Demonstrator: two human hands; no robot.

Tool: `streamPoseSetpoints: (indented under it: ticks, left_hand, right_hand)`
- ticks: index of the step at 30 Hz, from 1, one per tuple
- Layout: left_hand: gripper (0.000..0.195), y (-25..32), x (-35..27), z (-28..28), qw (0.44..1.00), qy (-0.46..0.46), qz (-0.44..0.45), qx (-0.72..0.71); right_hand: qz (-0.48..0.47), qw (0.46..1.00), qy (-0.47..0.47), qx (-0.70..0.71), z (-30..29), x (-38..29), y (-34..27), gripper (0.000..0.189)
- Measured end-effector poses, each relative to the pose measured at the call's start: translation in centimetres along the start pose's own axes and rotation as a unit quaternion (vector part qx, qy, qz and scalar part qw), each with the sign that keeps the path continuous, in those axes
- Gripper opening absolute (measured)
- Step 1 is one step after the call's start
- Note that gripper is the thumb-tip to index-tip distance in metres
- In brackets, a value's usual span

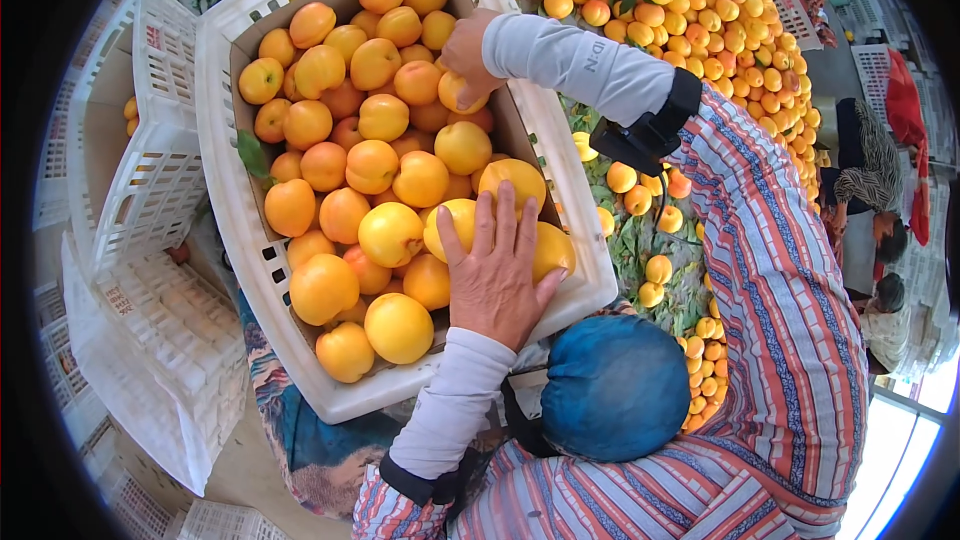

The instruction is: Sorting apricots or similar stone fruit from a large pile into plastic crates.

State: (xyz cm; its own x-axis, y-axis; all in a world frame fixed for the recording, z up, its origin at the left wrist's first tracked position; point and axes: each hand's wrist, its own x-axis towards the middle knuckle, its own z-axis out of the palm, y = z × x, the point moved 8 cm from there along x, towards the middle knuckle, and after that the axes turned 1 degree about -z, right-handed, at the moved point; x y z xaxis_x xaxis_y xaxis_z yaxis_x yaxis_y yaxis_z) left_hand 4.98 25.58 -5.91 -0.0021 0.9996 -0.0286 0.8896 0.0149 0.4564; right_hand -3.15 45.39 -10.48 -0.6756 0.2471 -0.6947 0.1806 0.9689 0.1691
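Observation:
Before me a white plastic crate (pixel 574 187), with a cardboard lining (pixel 247 139), is filled with orange-yellow apricots (pixel 373 166). My left hand (pixel 495 270) lies palm down over large apricots at the near right corner, fingers spread; what is under the palm is hidden. At the far right side of the crate, my right hand (pixel 474 52) curls around one apricot (pixel 459 92), its thumb across the fruit. A green leaf (pixel 251 154) lies against the left wall of the lining.
A big heap of apricots (pixel 675 22) covers the floor on the right, with leaves (pixel 626 247) beside it. Another lined crate (pixel 169 90) stands at the left, above stacked white crates (pixel 172 337). A blue cap (pixel 615 386) shows below. Other people (pixel 874 172) are at the far right.

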Motion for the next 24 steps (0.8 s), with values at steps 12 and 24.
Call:
streamPoseSetpoints:
  ticks: [12, 24]
  left_hand:
    - [0.081, -0.2, 0.2, 0.0, 0.999, -0.041, -0.018, -0.006]
    - [0.078, 1.0, 0.5, -0.4, 0.997, -0.023, 0.026, 0.067]
  right_hand:
    - [-0.037, 0.888, 0.416, 0.194, -3.2, -6.2, 1.4, 0.04]
    - [0.196, 0.759, 0.395, 0.479, 22.3, -15.2, -4.9, 0.03]
